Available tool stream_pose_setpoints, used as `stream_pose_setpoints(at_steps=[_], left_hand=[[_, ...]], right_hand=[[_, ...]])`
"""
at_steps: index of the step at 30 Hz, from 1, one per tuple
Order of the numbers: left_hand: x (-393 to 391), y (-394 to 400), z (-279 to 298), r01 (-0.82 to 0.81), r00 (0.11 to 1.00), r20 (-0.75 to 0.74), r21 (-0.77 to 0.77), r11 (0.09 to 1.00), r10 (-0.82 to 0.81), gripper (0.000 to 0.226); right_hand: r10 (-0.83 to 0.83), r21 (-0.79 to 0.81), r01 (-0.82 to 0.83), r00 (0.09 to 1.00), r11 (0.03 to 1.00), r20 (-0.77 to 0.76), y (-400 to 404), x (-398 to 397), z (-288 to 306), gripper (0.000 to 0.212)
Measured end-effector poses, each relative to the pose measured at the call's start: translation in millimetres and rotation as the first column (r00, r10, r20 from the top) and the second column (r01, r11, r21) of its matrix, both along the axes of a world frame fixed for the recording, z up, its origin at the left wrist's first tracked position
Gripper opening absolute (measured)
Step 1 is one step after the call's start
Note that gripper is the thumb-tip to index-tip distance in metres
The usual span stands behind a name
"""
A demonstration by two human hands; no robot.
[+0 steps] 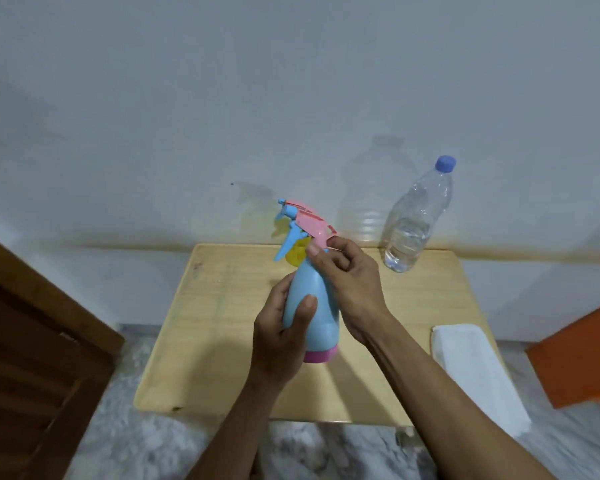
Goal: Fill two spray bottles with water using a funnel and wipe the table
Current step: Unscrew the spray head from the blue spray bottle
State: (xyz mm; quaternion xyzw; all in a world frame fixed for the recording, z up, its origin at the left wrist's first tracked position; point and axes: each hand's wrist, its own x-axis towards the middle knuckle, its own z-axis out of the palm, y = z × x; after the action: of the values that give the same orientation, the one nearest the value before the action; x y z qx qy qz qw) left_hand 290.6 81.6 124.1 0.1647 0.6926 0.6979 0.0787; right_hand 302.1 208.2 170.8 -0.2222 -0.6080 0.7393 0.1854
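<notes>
Light-blue plastic spray bottle with pink base band, yellow collar and pink-and-blue trigger head (313, 306) – held up over the middle of the table, tilted slightly, base clear of the surface as far as can be told

Left hand (280, 336) wraps the lower body of the bottle, thumb across the front, fingers curled behind. Right hand (349, 282) curls at the neck, thumb and fingertips pinching at the yellow collar just under the trigger head

Judgement: this is the head being unscrewed or screwed on; cannot tell which. Bottle wall is opaque, so fill level unknown

Pale wooden table with rounded corners (222, 341) – no water spots visible on it

Clear plastic water bottle with blue cap (418, 220) stands at the far right corner, cap on, water roughly a third up

Folded white cloth (475, 372) lies along the right edge, near end hanging off the front, untouched

No funnel and no second spray bottle in view

Progress: early, or between bottles. Pouring through a funnel, the second bottle and the wipe all appear left to do

Surroundings: dark wooden door (32, 358) at left, orange box (582, 358) at right, marbled floor (326, 452), plain white wall
</notes>
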Motion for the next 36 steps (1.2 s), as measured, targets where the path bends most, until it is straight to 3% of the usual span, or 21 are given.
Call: stream_pose_setpoints(at_steps=[3, 6, 9, 15, 23, 27, 32, 36], left_hand=[[16, 8, 2, -0.006, 0.998, 0.059, 0.042, 0.999, 0.003, 0.041], [25, 12, 4, -0.044, 0.996, 0.082, 0.064, 0.997, 0.039, 0.038], [28, 15, 5, -0.056, 0.997, 0.066, 0.064, 0.996, 0.051, 0.034], [18, 16, 9, -0.055, 0.998, 0.032, 0.086, 0.995, 0.053, 0.047], [-9, -1, 13, -0.063, 0.998, 0.014, 0.073, 0.995, 0.062, 0.050], [-19, -10, 10, -0.067, 0.997, -0.025, 0.052, 0.996, 0.068, 0.051], [-28, -16, 6, -0.096, 0.994, -0.061, 0.010, 0.995, 0.096, 0.050], [-36, -19, 6, -0.094, 0.988, -0.128, -0.041, 0.995, 0.088, 0.045]], right_hand=[[-0.063, -0.030, 0.063, 0.998, 0.998, -0.014, 1, 13, -2, 0.037], [-0.025, -0.085, 0.024, 1.000, 0.996, -0.009, 5, 23, 2, 0.031], [0.005, -0.036, -0.005, 1.000, 0.999, 0.000, 7, 27, 6, 0.010], [0.069, -0.060, -0.068, 0.997, 0.996, 0.018, 5, 21, 16, 0.029], [-0.001, -0.052, 0.003, 0.999, 0.999, 0.038, -16, -6, 23, 0.039], [0.043, 0.037, -0.043, 0.999, 0.998, 0.012, -23, -13, 23, 0.034], [-0.148, 0.187, 0.158, 0.987, 0.970, -0.066, -29, -25, 20, 0.015], [-0.154, 0.341, 0.152, 0.988, 0.928, -0.019, -36, -32, 25, 0.025]])
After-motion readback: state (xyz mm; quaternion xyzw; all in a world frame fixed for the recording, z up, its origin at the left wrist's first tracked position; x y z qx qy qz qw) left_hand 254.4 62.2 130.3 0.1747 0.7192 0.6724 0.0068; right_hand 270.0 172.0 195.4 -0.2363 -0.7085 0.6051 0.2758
